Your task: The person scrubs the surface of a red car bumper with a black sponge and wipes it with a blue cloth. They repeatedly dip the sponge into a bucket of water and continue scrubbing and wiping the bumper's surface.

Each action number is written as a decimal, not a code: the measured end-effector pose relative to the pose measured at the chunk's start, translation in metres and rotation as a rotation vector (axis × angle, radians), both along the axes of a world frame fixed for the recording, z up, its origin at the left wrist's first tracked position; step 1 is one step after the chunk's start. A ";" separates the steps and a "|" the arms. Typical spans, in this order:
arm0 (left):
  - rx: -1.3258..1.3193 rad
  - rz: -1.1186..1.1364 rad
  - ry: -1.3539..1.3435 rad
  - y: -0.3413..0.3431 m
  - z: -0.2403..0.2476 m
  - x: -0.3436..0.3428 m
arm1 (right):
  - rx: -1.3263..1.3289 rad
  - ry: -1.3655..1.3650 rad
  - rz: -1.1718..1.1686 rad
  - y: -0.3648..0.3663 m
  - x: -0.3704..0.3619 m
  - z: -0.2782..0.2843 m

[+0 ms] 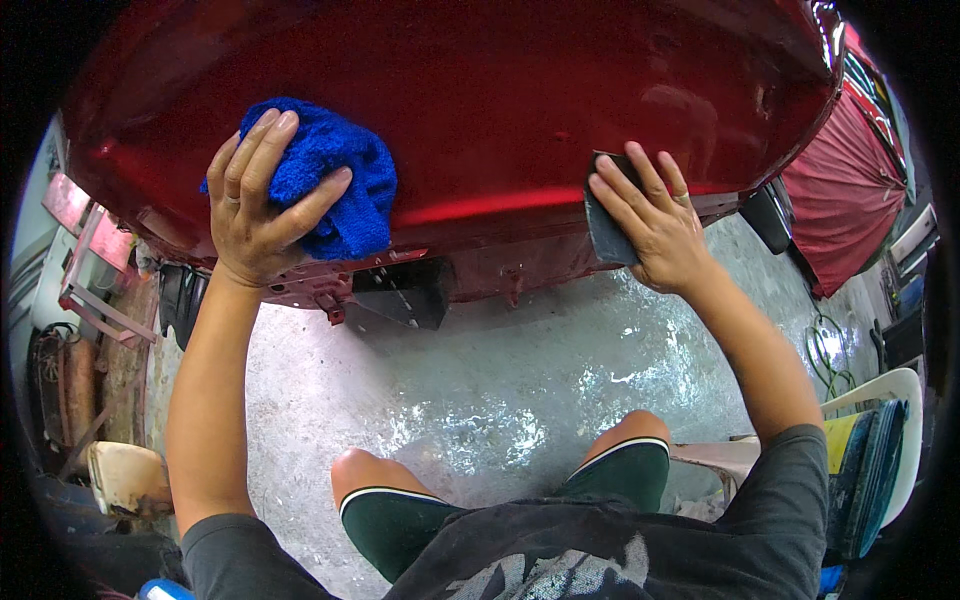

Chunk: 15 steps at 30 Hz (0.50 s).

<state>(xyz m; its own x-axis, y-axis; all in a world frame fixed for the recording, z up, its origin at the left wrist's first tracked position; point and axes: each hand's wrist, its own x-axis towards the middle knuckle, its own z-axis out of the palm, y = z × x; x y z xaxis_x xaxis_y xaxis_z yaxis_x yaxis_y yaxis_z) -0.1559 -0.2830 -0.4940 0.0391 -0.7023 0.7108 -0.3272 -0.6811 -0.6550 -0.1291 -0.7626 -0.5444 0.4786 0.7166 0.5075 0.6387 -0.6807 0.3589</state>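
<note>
A glossy red car body panel (490,110) spans the top of the head view, its lower edge curving across the middle. Against its left part, my left hand (250,205) grips a bunched blue cloth (362,180), fingers wrapped over one side and the thumb across the front. Near the panel's lower right, my right hand (655,220) holds a dark grey piece of sandpaper (606,235) against the red surface. Its fingers lie close together across the sheet, hiding part of it. Both hands wear a ring.
Below the panel lies a wet, shiny concrete floor (480,370). At the right are a red folded-looking cover (840,190), a green hose (828,350) and a pale chair (905,440). A rusty cylinder (75,385) and a cream container (128,478) stand at the left.
</note>
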 end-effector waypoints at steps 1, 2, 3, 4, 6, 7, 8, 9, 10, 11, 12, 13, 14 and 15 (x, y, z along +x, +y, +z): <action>-0.001 0.002 -0.002 0.001 0.002 0.000 | -0.039 -0.025 0.014 0.010 0.008 -0.001; -0.009 -0.001 0.003 0.002 -0.001 0.000 | -0.085 -0.041 0.023 0.027 0.007 0.004; -0.018 -0.011 -0.002 0.001 -0.005 0.001 | -0.159 -0.058 0.064 0.050 0.004 0.013; -0.015 -0.019 0.005 0.001 -0.001 0.001 | -0.116 -0.043 0.140 0.075 0.003 0.018; -0.013 -0.027 0.027 0.004 -0.002 0.001 | -0.083 -0.008 0.184 0.102 0.001 0.015; -0.014 -0.025 0.020 0.004 -0.001 0.001 | -0.088 -0.022 0.143 0.095 -0.003 0.019; -0.014 -0.020 0.015 0.006 -0.002 0.000 | -0.152 -0.152 0.064 0.082 -0.005 0.018; -0.014 -0.019 0.005 0.008 0.001 -0.001 | -0.084 -0.098 0.039 0.060 -0.005 0.007; -0.023 -0.019 0.008 0.008 0.002 0.000 | -0.015 -0.038 0.014 0.041 -0.006 -0.011; -0.034 -0.018 0.014 0.004 0.001 -0.002 | 0.053 0.035 0.000 0.037 -0.018 -0.012; -0.045 -0.018 0.019 0.002 0.000 -0.004 | 0.060 0.007 -0.018 0.044 -0.017 -0.011; -0.059 -0.022 0.018 0.004 -0.005 -0.002 | 0.067 -0.021 -0.036 0.057 -0.013 -0.012; -0.066 -0.025 0.009 0.006 -0.006 0.001 | 0.082 -0.057 -0.054 0.077 -0.013 -0.003; -0.079 -0.031 -0.001 0.006 -0.008 0.004 | 0.039 -0.100 -0.125 0.096 -0.015 0.009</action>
<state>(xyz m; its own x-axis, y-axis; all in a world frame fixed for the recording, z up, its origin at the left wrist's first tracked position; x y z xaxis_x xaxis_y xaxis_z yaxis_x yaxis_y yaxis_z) -0.1519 -0.2768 -0.5021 0.0171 -0.6451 0.7639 -0.3483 -0.7200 -0.6002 -0.1442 -0.6664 -0.5357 0.5085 0.6337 0.5830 0.5108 -0.7670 0.3882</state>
